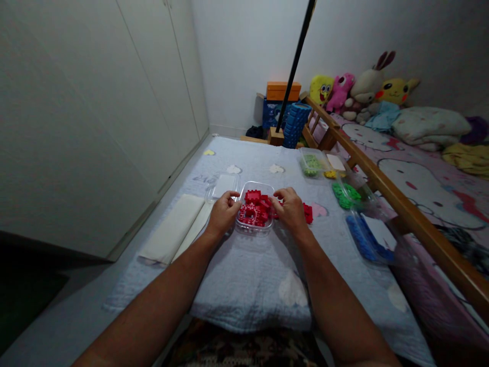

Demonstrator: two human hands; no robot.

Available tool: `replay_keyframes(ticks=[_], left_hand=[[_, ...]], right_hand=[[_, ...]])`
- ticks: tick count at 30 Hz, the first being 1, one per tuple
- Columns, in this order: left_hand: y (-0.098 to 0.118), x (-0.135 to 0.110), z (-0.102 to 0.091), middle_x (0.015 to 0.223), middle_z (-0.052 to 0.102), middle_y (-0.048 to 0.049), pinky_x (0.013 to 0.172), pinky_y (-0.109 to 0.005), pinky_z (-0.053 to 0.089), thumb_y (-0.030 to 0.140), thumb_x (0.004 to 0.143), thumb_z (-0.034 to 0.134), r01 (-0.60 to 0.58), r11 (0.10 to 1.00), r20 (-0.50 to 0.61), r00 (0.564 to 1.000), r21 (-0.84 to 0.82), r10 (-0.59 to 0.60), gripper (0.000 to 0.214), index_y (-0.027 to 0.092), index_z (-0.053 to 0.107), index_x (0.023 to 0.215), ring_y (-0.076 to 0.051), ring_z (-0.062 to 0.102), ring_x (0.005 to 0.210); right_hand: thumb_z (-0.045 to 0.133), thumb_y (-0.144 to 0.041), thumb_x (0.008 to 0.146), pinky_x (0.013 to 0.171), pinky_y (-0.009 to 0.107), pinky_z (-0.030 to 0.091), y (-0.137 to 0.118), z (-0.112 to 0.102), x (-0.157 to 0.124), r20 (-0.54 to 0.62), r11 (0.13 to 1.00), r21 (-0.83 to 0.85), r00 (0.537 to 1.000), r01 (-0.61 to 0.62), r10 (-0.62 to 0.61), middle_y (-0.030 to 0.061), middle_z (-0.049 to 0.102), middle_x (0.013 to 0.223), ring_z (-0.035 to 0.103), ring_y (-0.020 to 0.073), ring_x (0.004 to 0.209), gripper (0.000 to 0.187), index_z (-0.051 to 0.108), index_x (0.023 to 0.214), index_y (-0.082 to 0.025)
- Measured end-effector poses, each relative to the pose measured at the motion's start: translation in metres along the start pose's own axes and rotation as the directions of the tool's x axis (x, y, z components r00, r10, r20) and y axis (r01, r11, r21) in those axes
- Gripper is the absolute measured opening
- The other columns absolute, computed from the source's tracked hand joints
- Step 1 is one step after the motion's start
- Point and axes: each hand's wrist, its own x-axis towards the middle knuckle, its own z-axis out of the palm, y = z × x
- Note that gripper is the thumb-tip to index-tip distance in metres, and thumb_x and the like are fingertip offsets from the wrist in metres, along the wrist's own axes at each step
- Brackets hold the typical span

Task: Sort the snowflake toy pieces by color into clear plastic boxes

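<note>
A clear plastic container (pixel 255 230) stands on the cloth-covered table in front of me, holding several red plastic building pieces (pixel 256 208). At its left rim, the thumb and fingers of my left hand (pixel 223 213) are closed on the side. My right hand (pixel 289 208) grips the opposite side, its thumb at the rim and its fingers bent. More red pieces (pixel 307 214) lie on the cloth just right of my right hand, which partly covers them. Behind my left hand lies a clear lid with a white label (pixel 225 186).
A folded cream cloth (pixel 173 227) lies left. Along the right side are containers of green pieces (pixel 312 164), yellow pieces (pixel 331 174), darker green pieces (pixel 345 195) and blue pieces (pixel 361 239). A wooden bed rail (pixel 367 160) borders the right; a black pole (pixel 296 66) rises behind.
</note>
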Motion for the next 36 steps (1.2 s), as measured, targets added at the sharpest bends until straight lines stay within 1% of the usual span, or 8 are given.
replay_keyframes(ticks=[5,10,14,20,25,29,32,36], left_hand=[[0.002,-0.001,0.0,0.059,0.049,0.0076,0.056,-0.025,0.035,0.038,0.077,0.062,0.006,1.0,-0.005,1.0,-0.004,-0.006,0.032,0.019,0.066,0.102,-0.013,0.046,0.054],[0.004,-0.001,0.0,0.059,0.048,0.0077,0.055,-0.025,0.033,0.037,0.077,0.062,0.011,1.0,-0.017,1.0,0.005,-0.011,0.031,0.018,0.067,0.102,-0.013,0.044,0.053],[0.003,-0.001,-0.001,0.058,0.048,0.0076,0.054,-0.025,0.033,0.036,0.077,0.062,0.008,1.0,-0.016,1.0,0.013,-0.008,0.031,0.018,0.067,0.102,-0.013,0.045,0.053],[0.002,-0.001,0.0,0.057,0.048,0.0076,0.053,-0.025,0.032,0.036,0.078,0.062,0.012,1.0,-0.015,1.0,0.004,-0.012,0.031,0.018,0.066,0.103,-0.013,0.044,0.052],[0.004,-0.002,0.0,0.058,0.047,0.0078,0.054,-0.025,0.033,0.036,0.078,0.062,0.006,1.0,-0.009,1.0,-0.01,-0.006,0.03,0.018,0.066,0.102,-0.013,0.044,0.053],[0.004,-0.002,0.0,0.059,0.047,0.0077,0.053,-0.025,0.033,0.036,0.077,0.062,0.009,1.0,-0.014,1.0,-0.007,-0.01,0.03,0.019,0.066,0.101,-0.013,0.044,0.053],[0.004,-0.002,0.001,0.058,0.046,0.0079,0.053,-0.025,0.032,0.036,0.077,0.062,0.006,1.0,-0.016,1.0,0.002,-0.006,0.029,0.019,0.066,0.101,-0.012,0.044,0.053],[0.006,-0.004,0.002,0.056,0.046,0.0086,0.053,-0.025,0.031,0.037,0.077,0.062,0.0,1.0,-0.002,1.0,0.007,0.0,0.028,0.019,0.065,0.099,-0.013,0.044,0.052]], right_hand=[[0.062,-0.025,0.089,0.082,0.033,0.045,0.037,-0.039,0.0,-0.056,0.985,-0.11,0.99,-0.132,0.126,0.0072,0.065,0.088,0.059,0.0218,0.085,0.01,0.068,0.082,-0.02],[0.073,-0.024,0.078,0.074,0.03,0.043,0.075,-0.067,-0.016,0.153,0.94,-0.261,0.952,-0.221,0.266,0.0058,0.065,0.089,0.059,0.0208,0.082,0.012,0.069,0.089,-0.021],[0.073,-0.013,0.07,0.067,0.028,0.039,0.08,-0.07,-0.024,0.334,0.932,-0.28,0.886,-0.232,0.321,0.0034,0.067,0.083,0.058,0.0188,0.074,0.017,0.067,0.084,-0.021],[0.063,-0.003,0.068,0.066,0.027,0.036,0.072,-0.072,-0.02,0.403,0.931,-0.316,0.862,-0.183,0.306,0.0018,0.064,0.072,0.055,0.0158,0.069,0.018,0.06,0.067,-0.021],[0.067,-0.019,0.076,0.065,0.027,0.039,0.053,-0.069,-0.015,0.301,0.961,-0.059,0.913,-0.27,0.275,0.0003,0.067,0.076,0.058,0.0163,0.07,0.005,0.063,0.079,-0.022],[0.065,-0.027,0.082,0.078,0.032,0.046,0.022,-0.046,-0.01,0.074,0.977,0.177,0.991,-0.12,0.108,0.0033,0.07,0.088,0.062,0.0203,0.083,0.006,0.064,0.085,-0.023],[0.063,-0.022,0.084,0.093,0.038,0.045,0.0,-0.026,-0.007,-0.015,0.986,0.168,1.0,0.009,-0.006,0.006,0.073,0.097,0.062,0.025,0.098,0.006,0.067,0.089,-0.024],[0.064,-0.017,0.087,0.099,0.043,0.039,-0.013,-0.009,-0.005,0.02,0.998,0.064,1.0,0.003,-0.004,0.0069,0.076,0.108,0.057,0.0284,0.11,0.014,0.072,0.095,-0.025]])
